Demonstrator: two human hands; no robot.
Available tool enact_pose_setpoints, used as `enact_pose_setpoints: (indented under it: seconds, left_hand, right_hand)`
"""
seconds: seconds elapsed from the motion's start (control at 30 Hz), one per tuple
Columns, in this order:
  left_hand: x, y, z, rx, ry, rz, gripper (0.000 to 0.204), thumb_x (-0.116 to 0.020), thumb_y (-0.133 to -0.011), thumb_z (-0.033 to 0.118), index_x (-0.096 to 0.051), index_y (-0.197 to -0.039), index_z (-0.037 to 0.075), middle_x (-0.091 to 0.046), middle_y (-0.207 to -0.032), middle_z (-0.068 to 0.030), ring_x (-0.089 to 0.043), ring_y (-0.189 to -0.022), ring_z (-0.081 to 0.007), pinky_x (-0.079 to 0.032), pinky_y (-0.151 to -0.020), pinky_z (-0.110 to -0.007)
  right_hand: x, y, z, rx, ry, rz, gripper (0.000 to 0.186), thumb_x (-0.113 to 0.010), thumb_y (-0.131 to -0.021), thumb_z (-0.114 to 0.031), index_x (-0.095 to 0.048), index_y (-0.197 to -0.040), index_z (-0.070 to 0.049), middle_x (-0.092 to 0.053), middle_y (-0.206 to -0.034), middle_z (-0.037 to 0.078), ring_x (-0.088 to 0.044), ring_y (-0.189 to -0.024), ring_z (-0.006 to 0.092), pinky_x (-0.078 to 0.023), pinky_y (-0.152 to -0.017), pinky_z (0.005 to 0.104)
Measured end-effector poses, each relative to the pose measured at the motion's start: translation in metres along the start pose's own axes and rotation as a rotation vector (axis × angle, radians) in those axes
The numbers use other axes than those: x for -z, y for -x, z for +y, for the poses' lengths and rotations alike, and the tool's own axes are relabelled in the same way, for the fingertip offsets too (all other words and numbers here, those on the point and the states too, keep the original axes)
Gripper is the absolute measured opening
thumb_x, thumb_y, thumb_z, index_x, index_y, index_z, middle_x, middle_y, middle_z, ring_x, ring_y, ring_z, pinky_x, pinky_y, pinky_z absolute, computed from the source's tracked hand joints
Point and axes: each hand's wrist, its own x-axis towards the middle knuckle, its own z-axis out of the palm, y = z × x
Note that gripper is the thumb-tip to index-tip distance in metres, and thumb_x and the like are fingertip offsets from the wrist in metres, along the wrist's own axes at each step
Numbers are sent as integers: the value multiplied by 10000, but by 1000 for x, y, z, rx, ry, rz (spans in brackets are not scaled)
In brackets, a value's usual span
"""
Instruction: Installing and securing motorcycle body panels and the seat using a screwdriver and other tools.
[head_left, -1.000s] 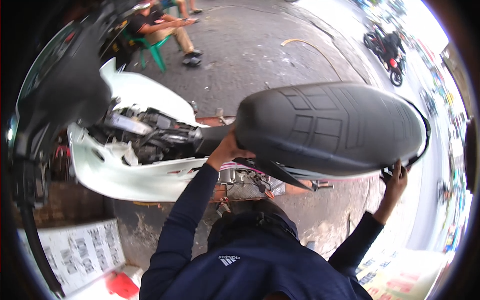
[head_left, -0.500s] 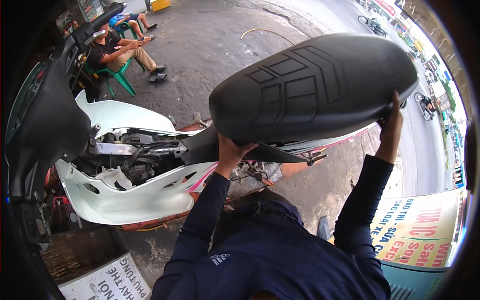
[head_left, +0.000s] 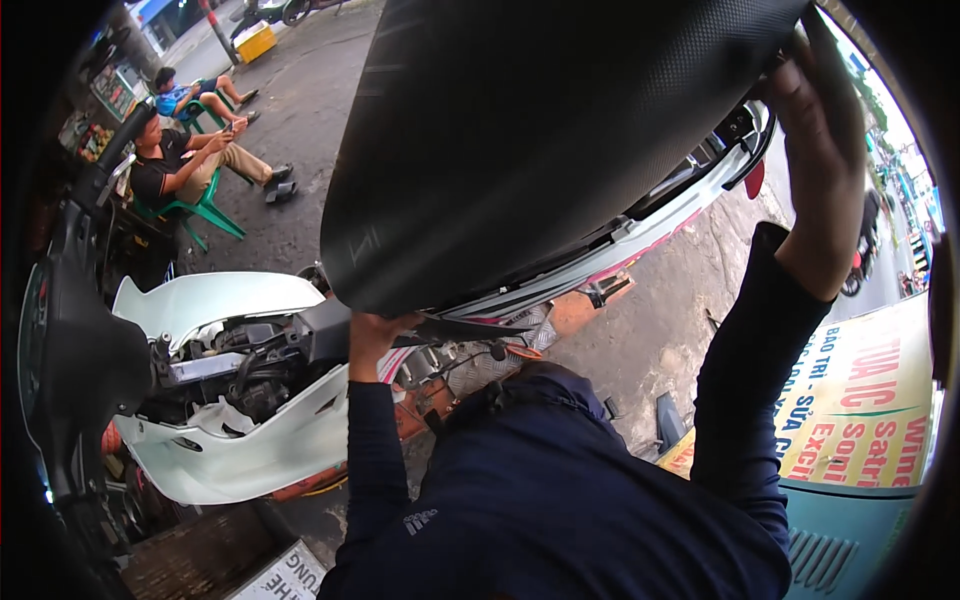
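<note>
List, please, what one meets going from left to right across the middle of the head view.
Black handlebar cover → white front panel with exposed wiring → left hand under the black seat → right hand at the seat's rear → yellow signboard.

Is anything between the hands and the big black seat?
No. The left hand grips the seat at its lower front edge, and the right hand holds its far end. Both touch it directly; nothing visible sits between.
</note>
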Motion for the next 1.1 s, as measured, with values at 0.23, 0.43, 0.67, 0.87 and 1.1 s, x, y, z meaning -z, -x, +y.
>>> enact_pose_setpoints:
  seconds: [0.23,0.43,0.67,0.87,1.1]
  left_hand:
    - [74,-31,-22,127,176,123,382,-749,-774,261,-662,-1036,-4,-710,-954,-82,-665,-935,-191,-516,-815,-325]
    - [52,-28,-27,-213,-500,240,335,-716,-804,272,-661,-994,1,-709,-901,-82,-674,-854,-199,-522,-756,-335]
    - [-8,66,-33,178,-106,118,191,-645,-888,219,-632,-821,40,-629,-617,-52,-612,-522,-141,-468,-470,-327]
    - [-80,150,-134,624,1033,428,607,-657,-870,480,-491,-1323,111,-598,-1182,-84,-590,-1085,-240,-479,-877,-415]
    - [-125,105,-81,634,1112,747,506,-594,-881,574,-554,-1176,164,-606,-1103,-38,-583,-1060,-223,-435,-915,-382]
  right_hand:
    - [-42,31,-35,-142,-40,159,522,-663,-913,-107,-452,-1350,85,-676,-1082,164,-654,-854,158,-509,-713,229]
    - [-64,28,-37,-13,-462,291,580,-689,-871,-53,-427,-1372,80,-657,-1119,194,-670,-951,224,-524,-855,298]
    - [-60,31,-42,-63,-324,106,622,-762,-806,-71,-456,-1320,97,-676,-1057,177,-659,-949,220,-503,-871,303]
    - [-61,11,-63,-231,-214,124,580,-752,-824,-171,-506,-1281,88,-662,-1084,200,-637,-985,243,-484,-902,315]
    - [-43,4,-32,-135,-184,90,750,-795,-782,-250,-435,-1345,90,-591,-1169,281,-604,-1097,345,-483,-947,395]
